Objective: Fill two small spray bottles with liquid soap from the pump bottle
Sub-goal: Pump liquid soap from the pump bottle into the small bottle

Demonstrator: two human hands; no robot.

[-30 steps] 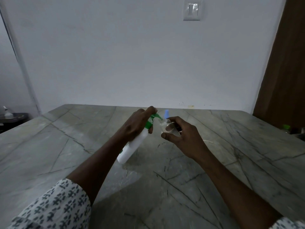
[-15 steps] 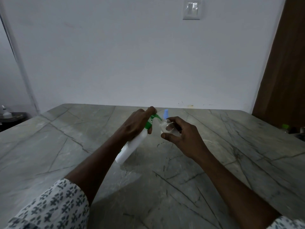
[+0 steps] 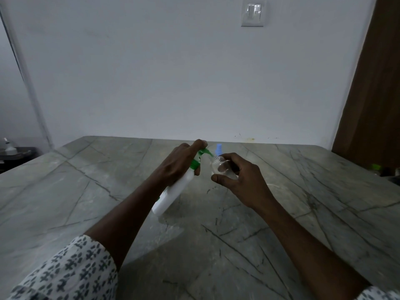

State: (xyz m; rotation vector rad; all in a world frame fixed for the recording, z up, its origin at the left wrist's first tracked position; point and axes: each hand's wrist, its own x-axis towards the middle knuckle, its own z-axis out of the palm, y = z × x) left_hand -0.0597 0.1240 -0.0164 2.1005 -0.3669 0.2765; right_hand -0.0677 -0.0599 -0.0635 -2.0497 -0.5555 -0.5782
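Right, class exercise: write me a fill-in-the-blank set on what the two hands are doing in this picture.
1. The left hand holds the white pump bottle, which has a ____ pump top.
2. The right hand holds a small ____ bottle with its cap off.
3. The pump's spout points into the small bottle's ____.

Missing words: green; clear; neck

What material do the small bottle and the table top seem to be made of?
Small bottle: probably clear glossy plastic, since the fingers show through it and the neck has moulded threads. Table top: likely polished stone, grey-green with dark veins and soft reflections.
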